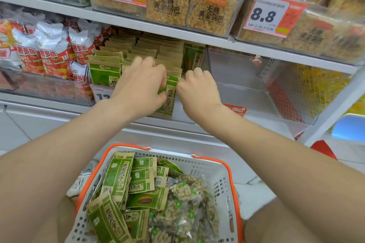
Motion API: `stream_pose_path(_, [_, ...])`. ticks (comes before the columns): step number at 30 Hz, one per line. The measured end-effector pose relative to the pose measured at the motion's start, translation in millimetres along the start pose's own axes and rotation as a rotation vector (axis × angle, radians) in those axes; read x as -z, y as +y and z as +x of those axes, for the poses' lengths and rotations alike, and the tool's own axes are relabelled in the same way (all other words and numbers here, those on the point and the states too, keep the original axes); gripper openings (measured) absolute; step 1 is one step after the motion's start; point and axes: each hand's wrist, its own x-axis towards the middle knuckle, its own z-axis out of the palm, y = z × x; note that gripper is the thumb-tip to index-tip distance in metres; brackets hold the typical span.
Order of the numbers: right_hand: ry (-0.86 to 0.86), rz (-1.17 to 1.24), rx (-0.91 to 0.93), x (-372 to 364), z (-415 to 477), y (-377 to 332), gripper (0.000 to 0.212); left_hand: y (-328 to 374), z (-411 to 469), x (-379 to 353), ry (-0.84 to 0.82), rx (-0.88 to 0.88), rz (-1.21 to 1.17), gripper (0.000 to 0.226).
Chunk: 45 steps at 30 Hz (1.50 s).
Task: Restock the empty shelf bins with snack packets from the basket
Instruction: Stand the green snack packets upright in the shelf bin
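Above the basket (221, 163): grasping one upright green packet (167, 102) with left hand (139, 89), fingers curled on its left edge; pinching its top right edge with right hand (198, 89). Inside the basket, more green packets (116, 175). Above-right of the basket, empty clear bin (243, 89).

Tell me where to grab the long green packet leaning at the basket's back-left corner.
Pinch the long green packet by its upper kraft-paper end, coming from above. That end sits raised by the basket wall, uncovered, while other packets crowd its lower end. Its flat faces probably suit a pinch.
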Motion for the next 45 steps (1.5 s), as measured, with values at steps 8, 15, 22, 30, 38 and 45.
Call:
stream_pose_path(8, [-0.306, 0.249, 0.224, -17.2, -51.8, -75.7, 0.016, -20.6, -36.7, -18.8, -1.123, -0.031, 0.329, 0.061])
stream_pose_path(15, [-0.581, 0.196, 0.526, -82.5, -48.1, -124.7, 0.022, -43.2, -32.1, -66.3, -1.059, -0.106, 0.433, 0.023])
stream_pose_path(22, [-0.7, 0.445, 0.35, -148.2, -54.2, -177.9, 0.022, -37.9, -24.6, -72.4, -1.092, -0.117, 0.393, 0.037])
stream_pose_path(30, [-0.831, 0.767, 0.051, -154.8, -50.1, -183.7, 0.041, -24.8, -23.1, -50.9, -1.083, -0.137, 0.34, 0.044])
stream_pose_path(38, [-0.703, 0.876, -0.128, -74.8, -13.4, -120.8, 0.013, -17.7, -20.6, -10.3, -1.085, -0.062, 0.352, 0.034])
stream_pose_path(45, [-0.614, 0.971, -0.189, -0.4, -4.5, -62.9, 0.028, -12.1, -27.1, 2.6, -1.036, -0.025, 0.154, 0.109])
